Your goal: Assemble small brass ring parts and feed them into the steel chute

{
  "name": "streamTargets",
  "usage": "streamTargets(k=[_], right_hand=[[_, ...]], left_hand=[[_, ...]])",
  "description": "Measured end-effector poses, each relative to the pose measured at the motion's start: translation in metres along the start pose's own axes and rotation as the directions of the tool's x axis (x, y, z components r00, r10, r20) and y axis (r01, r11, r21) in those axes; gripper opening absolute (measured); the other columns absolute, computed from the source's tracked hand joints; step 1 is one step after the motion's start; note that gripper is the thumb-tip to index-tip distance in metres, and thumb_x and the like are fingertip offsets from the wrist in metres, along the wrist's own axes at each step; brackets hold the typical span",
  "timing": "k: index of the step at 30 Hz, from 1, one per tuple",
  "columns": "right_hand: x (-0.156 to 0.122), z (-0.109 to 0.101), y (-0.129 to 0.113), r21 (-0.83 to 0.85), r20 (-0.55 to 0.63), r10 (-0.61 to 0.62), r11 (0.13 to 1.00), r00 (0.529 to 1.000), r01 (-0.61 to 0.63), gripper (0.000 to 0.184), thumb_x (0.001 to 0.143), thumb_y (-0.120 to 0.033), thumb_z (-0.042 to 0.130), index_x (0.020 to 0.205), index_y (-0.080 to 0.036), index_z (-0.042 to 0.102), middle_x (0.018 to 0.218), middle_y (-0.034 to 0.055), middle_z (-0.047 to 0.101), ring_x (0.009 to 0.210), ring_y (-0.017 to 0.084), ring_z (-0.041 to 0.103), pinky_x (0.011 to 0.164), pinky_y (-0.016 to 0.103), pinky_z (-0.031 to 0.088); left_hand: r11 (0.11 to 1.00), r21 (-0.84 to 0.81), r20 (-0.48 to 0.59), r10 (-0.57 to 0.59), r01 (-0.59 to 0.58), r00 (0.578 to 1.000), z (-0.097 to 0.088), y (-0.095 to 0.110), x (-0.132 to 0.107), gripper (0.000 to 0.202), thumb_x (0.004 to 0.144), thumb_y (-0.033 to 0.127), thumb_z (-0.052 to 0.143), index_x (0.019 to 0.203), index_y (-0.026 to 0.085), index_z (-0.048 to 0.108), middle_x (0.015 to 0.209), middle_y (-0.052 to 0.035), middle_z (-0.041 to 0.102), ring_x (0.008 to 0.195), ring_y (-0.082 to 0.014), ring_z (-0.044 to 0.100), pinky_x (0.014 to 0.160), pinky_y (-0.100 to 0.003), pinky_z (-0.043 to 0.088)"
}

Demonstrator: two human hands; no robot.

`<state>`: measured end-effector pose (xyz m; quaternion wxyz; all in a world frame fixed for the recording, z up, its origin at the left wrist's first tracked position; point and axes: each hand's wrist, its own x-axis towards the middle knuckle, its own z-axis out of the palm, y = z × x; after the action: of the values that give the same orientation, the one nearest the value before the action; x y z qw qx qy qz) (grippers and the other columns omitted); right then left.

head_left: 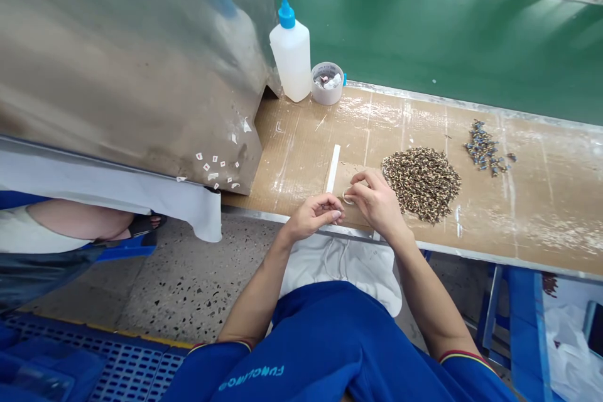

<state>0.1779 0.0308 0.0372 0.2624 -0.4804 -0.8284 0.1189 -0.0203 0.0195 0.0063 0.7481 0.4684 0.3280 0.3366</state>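
My left hand (316, 217) is at the front edge of the cardboard-covered bench, its fingers curled in and thumb pressed toward them. Whatever they pinch is too small to make out. Just to its right, my right hand (377, 202) has its fingertips bent down, close to a thin, pale, curved piece (347, 199). I cannot tell whether that piece is in the fingers or lies under them. Beyond both hands lies a narrow white strip (333, 168). A heap of small brass-and-dark metal parts (421, 183) sits right beside my right hand.
Several small blue-and-metal parts (485, 147) lie farther right. At the back stand a white bottle with blue nozzle (291, 59) and a round tub (326, 84) holding scraps. A large metal housing (141, 63) bounds the left; a green belt (424, 38) runs behind. Another person's leg (82, 218) shows at left.
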Motion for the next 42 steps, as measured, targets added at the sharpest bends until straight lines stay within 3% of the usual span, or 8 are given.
streamTargets(k=[5,11,17,23,28,31,37,42], right_hand=[[0.002,-0.011,0.001,-0.078,0.044,0.004,0.997,0.999,-0.001,0.022,0.097,-0.025,0.059,0.077,-0.023,0.067,0.098,0.0089,0.064,0.091,0.024,0.055,0.074,0.036,0.047],[0.002,-0.011,0.002,0.107,0.098,-0.001,0.994,0.995,-0.009,0.017,0.096,-0.021,0.059,0.082,-0.021,0.068,0.096,0.0073,0.063,0.088,0.021,0.059,0.077,0.035,0.049],[-0.003,-0.011,0.003,0.332,-0.047,0.145,0.935,0.988,-0.121,0.017,0.096,-0.024,0.060,0.080,-0.022,0.064,0.088,0.0047,0.066,0.086,0.020,0.063,0.079,0.035,0.051],[-0.028,-0.005,-0.004,0.605,-0.252,0.423,0.771,0.870,-0.199,0.019,0.096,-0.036,0.061,0.083,-0.023,0.065,0.080,0.0032,0.071,0.077,0.018,0.067,0.069,0.031,0.053],[-0.043,0.011,-0.011,0.745,-0.265,0.596,0.626,0.758,-0.232,0.022,0.094,-0.043,0.064,0.085,-0.022,0.065,0.079,0.0025,0.071,0.068,0.015,0.066,0.063,0.028,0.054],[-0.047,0.020,-0.012,0.775,-0.260,0.638,0.585,0.725,-0.237,0.025,0.094,-0.045,0.064,0.085,-0.022,0.064,0.078,0.0021,0.071,0.064,0.014,0.064,0.062,0.027,0.054],[-0.052,0.027,-0.012,0.789,-0.202,0.640,0.555,0.741,-0.264,0.026,0.093,-0.047,0.065,0.085,-0.022,0.066,0.079,0.0028,0.074,0.064,0.014,0.066,0.062,0.028,0.056],[-0.054,0.028,-0.011,0.801,-0.190,0.605,0.551,0.773,-0.234,0.024,0.092,-0.047,0.067,0.085,-0.023,0.067,0.080,0.0031,0.076,0.065,0.015,0.068,0.063,0.029,0.057]], left_hand=[[1.000,-0.003,-0.006,0.004,-0.004,1.000,-0.001,0.000,0.000,0.036,0.081,0.045,0.078,0.088,0.013,0.063,0.081,-0.0053,0.069,0.070,-0.0110,0.065,0.064,-0.021,0.053],[0.999,0.019,0.003,0.027,-0.027,1.000,-0.002,-0.001,0.001,0.036,0.083,0.046,0.075,0.089,0.013,0.062,0.081,-0.0057,0.068,0.071,-0.0116,0.065,0.064,-0.021,0.053],[0.971,0.228,0.005,0.069,-0.069,0.998,0.003,0.001,-0.001,0.027,0.089,0.040,0.067,0.091,0.013,0.063,0.081,-0.0047,0.066,0.072,-0.0122,0.063,0.065,-0.022,0.050],[0.782,0.586,0.040,0.235,-0.214,0.971,0.008,0.000,0.001,0.018,0.094,0.027,0.058,0.090,0.013,0.068,0.078,-0.0041,0.067,0.066,-0.0112,0.057,0.061,-0.022,0.043],[0.681,0.674,0.090,0.309,-0.286,0.947,0.010,-0.002,0.003,0.019,0.097,0.025,0.056,0.090,0.013,0.069,0.077,-0.0036,0.068,0.062,-0.0100,0.056,0.059,-0.020,0.043],[0.651,0.698,0.085,0.338,-0.298,0.937,0.012,-0.002,0.003,0.019,0.097,0.024,0.056,0.089,0.013,0.069,0.075,-0.0031,0.068,0.059,-0.0095,0.055,0.058,-0.020,0.043],[0.650,0.703,0.040,0.369,-0.289,0.928,0.015,-0.004,0.003,0.020,0.097,0.025,0.057,0.089,0.013,0.070,0.075,-0.0038,0.069,0.059,-0.0100,0.057,0.057,-0.020,0.044],[0.737,0.641,-0.021,0.298,-0.215,0.954,0.015,-0.005,0.002,0.019,0.096,0.027,0.058,0.091,0.013,0.070,0.075,-0.0039,0.070,0.056,-0.0094,0.058,0.053,-0.019,0.044]])
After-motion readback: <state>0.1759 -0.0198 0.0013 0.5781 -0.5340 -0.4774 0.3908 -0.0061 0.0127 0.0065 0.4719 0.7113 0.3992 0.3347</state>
